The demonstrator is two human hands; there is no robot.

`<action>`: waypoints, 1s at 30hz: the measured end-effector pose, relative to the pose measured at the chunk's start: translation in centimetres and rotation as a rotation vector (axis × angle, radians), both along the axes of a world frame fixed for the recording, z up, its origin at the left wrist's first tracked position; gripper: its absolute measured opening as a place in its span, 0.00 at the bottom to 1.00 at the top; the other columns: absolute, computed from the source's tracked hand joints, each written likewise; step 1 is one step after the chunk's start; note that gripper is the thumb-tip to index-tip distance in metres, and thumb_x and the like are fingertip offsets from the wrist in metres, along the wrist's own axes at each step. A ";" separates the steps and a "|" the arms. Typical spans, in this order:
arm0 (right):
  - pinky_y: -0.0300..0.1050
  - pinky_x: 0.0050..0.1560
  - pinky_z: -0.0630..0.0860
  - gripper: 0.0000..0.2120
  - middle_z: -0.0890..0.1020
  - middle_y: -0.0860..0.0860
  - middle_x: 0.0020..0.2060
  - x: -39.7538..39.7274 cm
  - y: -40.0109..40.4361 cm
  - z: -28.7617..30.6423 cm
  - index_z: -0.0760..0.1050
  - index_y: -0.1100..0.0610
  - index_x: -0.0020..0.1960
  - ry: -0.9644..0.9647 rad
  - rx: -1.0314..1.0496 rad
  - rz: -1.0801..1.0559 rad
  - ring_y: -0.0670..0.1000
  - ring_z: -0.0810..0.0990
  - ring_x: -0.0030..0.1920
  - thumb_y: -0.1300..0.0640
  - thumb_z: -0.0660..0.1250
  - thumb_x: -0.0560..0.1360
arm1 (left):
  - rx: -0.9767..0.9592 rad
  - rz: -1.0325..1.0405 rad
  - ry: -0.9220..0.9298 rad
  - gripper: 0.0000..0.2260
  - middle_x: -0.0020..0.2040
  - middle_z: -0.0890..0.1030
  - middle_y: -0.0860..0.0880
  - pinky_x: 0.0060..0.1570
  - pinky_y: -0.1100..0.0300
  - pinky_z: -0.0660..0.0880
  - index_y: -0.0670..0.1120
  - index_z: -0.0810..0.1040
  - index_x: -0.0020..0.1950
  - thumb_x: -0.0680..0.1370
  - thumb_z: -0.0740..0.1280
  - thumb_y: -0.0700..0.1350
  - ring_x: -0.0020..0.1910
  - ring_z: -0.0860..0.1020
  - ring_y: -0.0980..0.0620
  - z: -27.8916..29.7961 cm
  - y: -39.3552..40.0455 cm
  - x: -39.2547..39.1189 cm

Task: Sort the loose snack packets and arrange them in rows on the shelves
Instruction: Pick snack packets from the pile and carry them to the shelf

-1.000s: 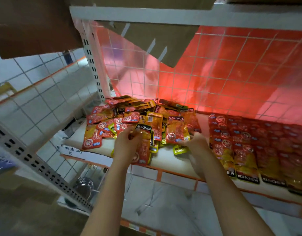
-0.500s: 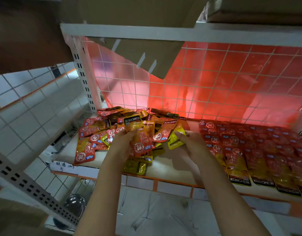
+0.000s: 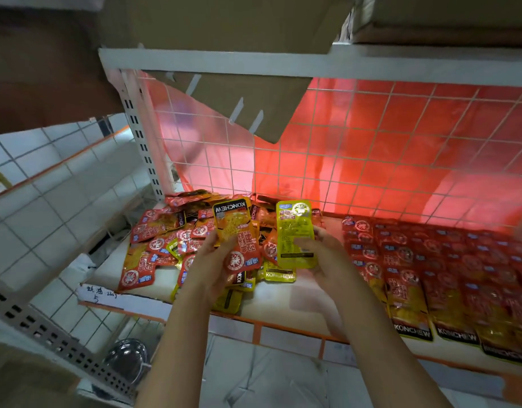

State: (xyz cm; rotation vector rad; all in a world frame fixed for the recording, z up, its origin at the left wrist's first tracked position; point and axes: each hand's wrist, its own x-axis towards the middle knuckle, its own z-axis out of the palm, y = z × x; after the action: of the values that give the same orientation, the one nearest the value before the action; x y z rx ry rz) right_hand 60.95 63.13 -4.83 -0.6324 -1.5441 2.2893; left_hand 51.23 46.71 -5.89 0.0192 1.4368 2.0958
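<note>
The yellow packet (image 3: 296,234) is now being held upright above the loose pile (image 3: 195,240), where half a second ago it was lying against the heap under the right hand's fingertips. The right hand (image 3: 327,260) is pinching it along its right edge, thumb across the front, the other fingers behind and out of sight. The left hand (image 3: 212,266) is gripping an orange-red packet (image 3: 237,234), raised as well, with its fingers curled behind and thumb at the left edge; it has lifted higher than a moment ago. More packets may be stacked behind that one, but this cannot be told.

This suggests the person is separating the two kinds, yellow from red, before laying either down; the sorting is well under way but the heap is far from cleared.

The packets are flat, glossy foil pouches with rounded corners, slippery-looking and catching the light. The pile is lying jumbled toward the shelf's (image 3: 283,301) back left corner, reaching its front edge. Toward the right end, neat rows (image 3: 445,275) of red and yellow pouches are overlapping like tiles down to the front edge. Behind everything a white wire grid (image 3: 371,160) is standing over red sheeting, and a cardboard flap (image 3: 239,95) is hanging from the shelf above.
</note>
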 end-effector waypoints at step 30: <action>0.53 0.49 0.75 0.16 0.80 0.56 0.41 -0.5 -1.3 -1.3 0.76 0.59 0.48 0.011 0.023 0.041 0.57 0.78 0.45 0.76 0.58 0.72 | -0.069 0.219 0.219 0.04 0.37 0.83 0.55 0.36 0.64 0.78 0.48 0.77 0.52 0.79 0.64 0.44 0.37 0.81 0.57 1.3 -2.1 1.3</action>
State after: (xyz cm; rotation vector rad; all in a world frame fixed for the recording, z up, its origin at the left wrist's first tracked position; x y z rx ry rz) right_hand 60.44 61.86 -6.13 -0.5873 -1.5901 2.2975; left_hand 52.52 44.62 -4.58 0.0696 1.7072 2.2757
